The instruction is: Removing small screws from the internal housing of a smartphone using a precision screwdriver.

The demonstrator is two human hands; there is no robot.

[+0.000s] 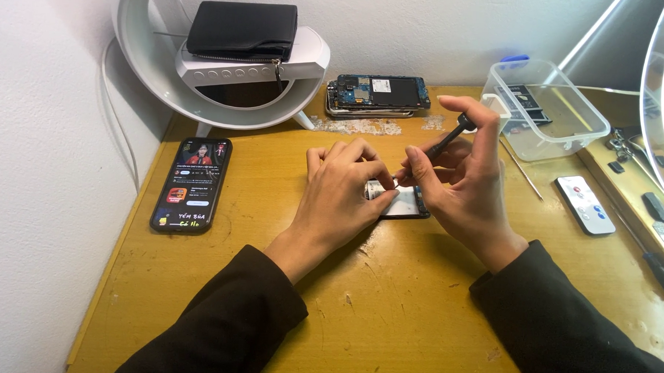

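Left of desk: black smartphone lying flat, screen lit.
Back left: white crescent-shaped lamp stand with a black zip wallet on its shelf.
Back centre: opened phone body, circuit board exposed.
Right: clear plastic box; small white remote nearby.
Surface: scratched wooden desk.

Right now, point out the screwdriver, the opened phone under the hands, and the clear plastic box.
screwdriver (451, 137): head view, on its dark shaft below the cap.
opened phone (403, 204): head view, on its pale inner surface.
clear plastic box (569, 139): head view, on its front wall.
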